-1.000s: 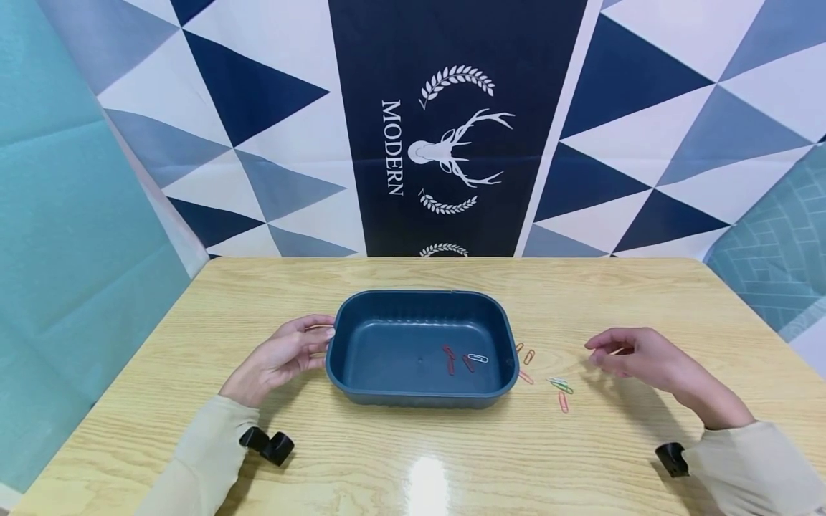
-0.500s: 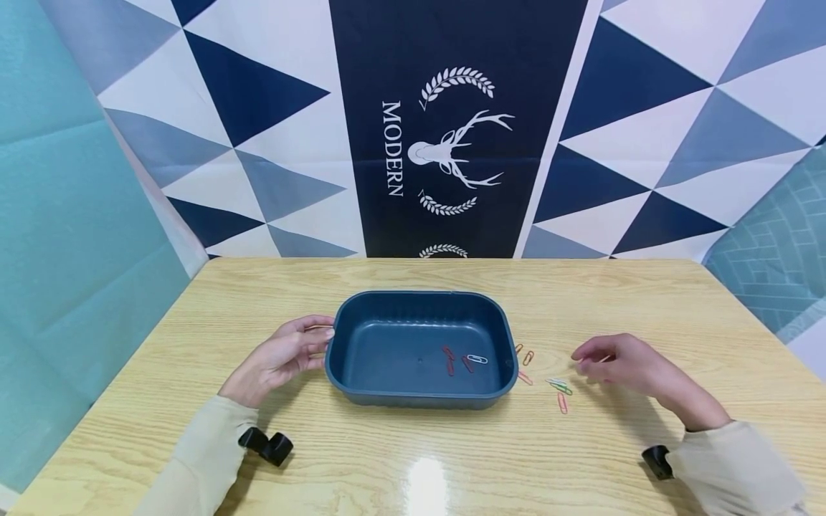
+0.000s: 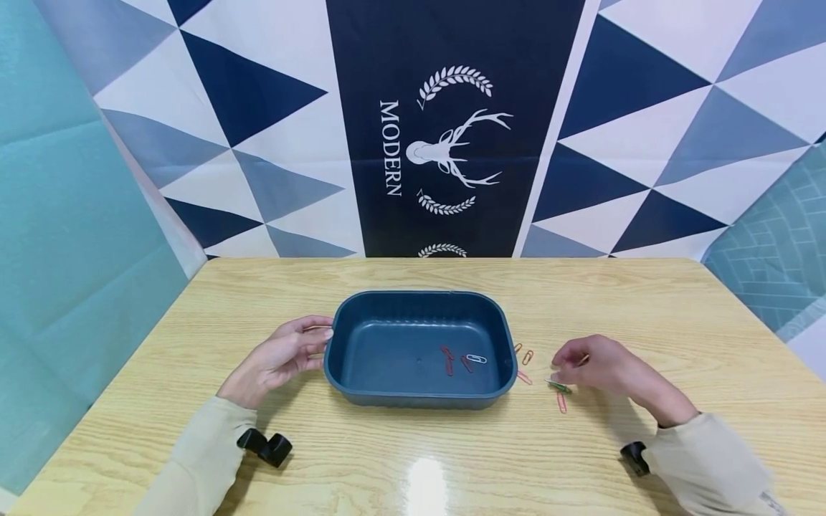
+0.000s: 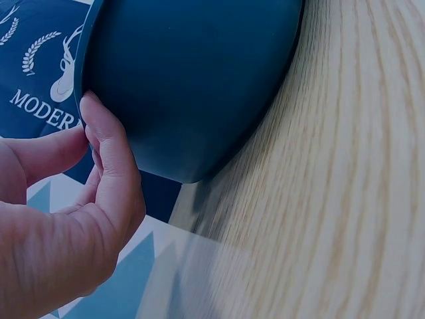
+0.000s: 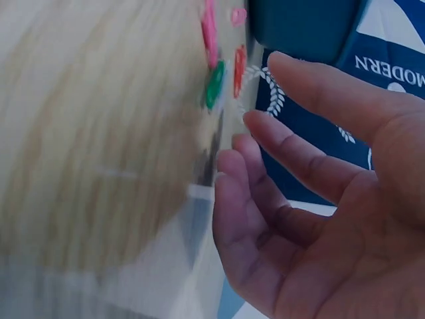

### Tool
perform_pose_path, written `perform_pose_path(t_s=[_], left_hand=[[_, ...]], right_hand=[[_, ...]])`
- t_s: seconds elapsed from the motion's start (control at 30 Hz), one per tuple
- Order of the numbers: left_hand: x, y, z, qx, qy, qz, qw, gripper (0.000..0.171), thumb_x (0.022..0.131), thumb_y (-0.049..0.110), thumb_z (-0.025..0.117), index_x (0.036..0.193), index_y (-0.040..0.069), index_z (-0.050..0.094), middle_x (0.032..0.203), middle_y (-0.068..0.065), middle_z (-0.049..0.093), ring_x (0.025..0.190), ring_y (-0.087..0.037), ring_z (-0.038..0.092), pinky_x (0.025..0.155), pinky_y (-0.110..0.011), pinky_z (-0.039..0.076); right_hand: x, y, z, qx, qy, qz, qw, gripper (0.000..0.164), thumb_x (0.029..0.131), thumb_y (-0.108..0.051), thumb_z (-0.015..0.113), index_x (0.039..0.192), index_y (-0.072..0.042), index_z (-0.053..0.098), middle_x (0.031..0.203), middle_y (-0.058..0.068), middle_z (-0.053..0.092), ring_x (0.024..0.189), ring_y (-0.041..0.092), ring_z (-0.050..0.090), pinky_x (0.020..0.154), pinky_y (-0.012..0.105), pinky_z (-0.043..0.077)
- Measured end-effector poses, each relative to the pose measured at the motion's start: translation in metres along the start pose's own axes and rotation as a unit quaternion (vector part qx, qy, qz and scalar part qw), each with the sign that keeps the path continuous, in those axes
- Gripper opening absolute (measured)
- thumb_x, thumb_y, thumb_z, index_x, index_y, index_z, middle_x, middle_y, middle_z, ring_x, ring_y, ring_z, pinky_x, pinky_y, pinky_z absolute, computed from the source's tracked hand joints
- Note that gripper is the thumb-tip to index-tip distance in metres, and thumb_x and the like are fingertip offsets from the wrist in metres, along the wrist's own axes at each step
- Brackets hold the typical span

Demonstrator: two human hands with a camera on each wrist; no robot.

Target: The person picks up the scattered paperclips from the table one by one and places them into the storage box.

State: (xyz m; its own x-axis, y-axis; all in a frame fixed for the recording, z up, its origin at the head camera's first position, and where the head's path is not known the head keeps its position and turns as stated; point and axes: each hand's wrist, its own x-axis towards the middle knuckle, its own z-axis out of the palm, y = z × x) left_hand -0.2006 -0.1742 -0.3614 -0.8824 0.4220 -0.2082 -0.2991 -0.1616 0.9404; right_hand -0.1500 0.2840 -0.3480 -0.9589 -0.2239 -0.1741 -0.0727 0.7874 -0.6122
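Green clip (image 3: 561,388) lies on the table (image 3: 477,451), a pale clip (image 3: 551,381) against it, partly hidden; pink clip (image 3: 562,403) just nearer the person.

Change: right hand (image 3: 596,365) has come in from the right; half a second ago a gap parted it from the green clip, now its fingertips are over the pale one's end. Judged: reach nearly complete, nothing lifted. Thumb and forefinger stand wide apart, nothing seen between them; contact with the pale clip, cannot tell.

Left hand (image 3: 284,358) unmoved: lightly bent fingers touch the outer wall of the tub (image 3: 377,365) near the rim, not wrapped round it.

Tub: dark blue, looks like smooth plastic, oblong, rounded corners, dull sheen. On its floor, red clips (image 3: 449,367) and a white clip (image 3: 476,359). Outside, near its right wall, an orange clip (image 3: 528,357).

Clips: slim wire loops, coated by the look.

Table: pale grain, glossy, one patch of glare. Behind, creased backdrop (image 3: 452,43), triangles either side of a dark panel. Sleeves (image 3: 706,462) cream, soft folds.
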Motion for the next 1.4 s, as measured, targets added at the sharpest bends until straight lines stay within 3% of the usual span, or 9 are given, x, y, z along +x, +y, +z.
perform_pose_path(t_s=[0.17,0.6,0.83,1.03,1.4], left_hand=[[0.000,-0.001,-0.001,-0.006,-0.027,0.014,0.9995,0.035,0.096,0.008,0.061,0.123,-0.003,0.043,0.098,-0.003,0.065,0.082,-0.012,0.065,0.074,-0.029,0.056],[-0.001,0.002,0.002,0.000,0.008,-0.008,0.9999,0.030,0.100,-0.001,0.048,0.127,-0.007,0.038,0.096,-0.005,0.065,0.079,-0.012,0.064,0.072,-0.029,0.056],[-0.001,-0.001,-0.001,0.001,0.023,-0.015,0.9996,0.034,0.100,0.001,0.049,0.130,-0.006,0.036,0.094,-0.004,0.065,0.076,-0.011,0.064,0.071,-0.029,0.056],[0.000,-0.001,0.000,-0.001,0.017,-0.010,0.9998,0.031,0.099,0.000,0.049,0.128,-0.006,0.038,0.094,-0.004,0.065,0.077,-0.011,0.064,0.071,-0.028,0.056],[0.001,0.001,0.001,-0.001,0.007,-0.008,0.9999,0.030,0.100,-0.001,0.047,0.127,-0.007,0.037,0.095,-0.005,0.063,0.078,-0.012,0.063,0.071,-0.028,0.056]], right_hand=[[0.003,-0.003,0.006,-0.012,-0.009,0.007,1.000,0.020,0.079,-0.016,0.079,0.089,-0.004,0.066,0.071,-0.001,0.054,0.066,0.017,0.048,0.060,0.029,0.038],[0.005,-0.001,0.009,-0.021,-0.005,-0.016,1.000,0.002,0.085,-0.003,0.067,0.087,-0.003,0.067,0.074,-0.002,0.059,0.066,0.016,0.047,0.057,0.026,0.038],[0.006,0.000,0.009,-0.034,-0.002,-0.014,0.999,0.005,0.084,-0.001,0.069,0.083,-0.004,0.066,0.072,-0.002,0.056,0.066,0.016,0.046,0.058,0.027,0.037],[0.004,0.001,0.006,-0.050,0.000,-0.020,0.999,0.005,0.085,0.001,0.066,0.082,-0.004,0.064,0.073,-0.001,0.055,0.065,0.016,0.045,0.057,0.026,0.037],[0.005,0.007,0.000,-0.023,-0.003,0.010,1.000,0.002,0.089,0.001,0.061,0.091,0.002,0.062,0.078,0.002,0.054,0.069,0.018,0.046,0.057,0.026,0.039]])
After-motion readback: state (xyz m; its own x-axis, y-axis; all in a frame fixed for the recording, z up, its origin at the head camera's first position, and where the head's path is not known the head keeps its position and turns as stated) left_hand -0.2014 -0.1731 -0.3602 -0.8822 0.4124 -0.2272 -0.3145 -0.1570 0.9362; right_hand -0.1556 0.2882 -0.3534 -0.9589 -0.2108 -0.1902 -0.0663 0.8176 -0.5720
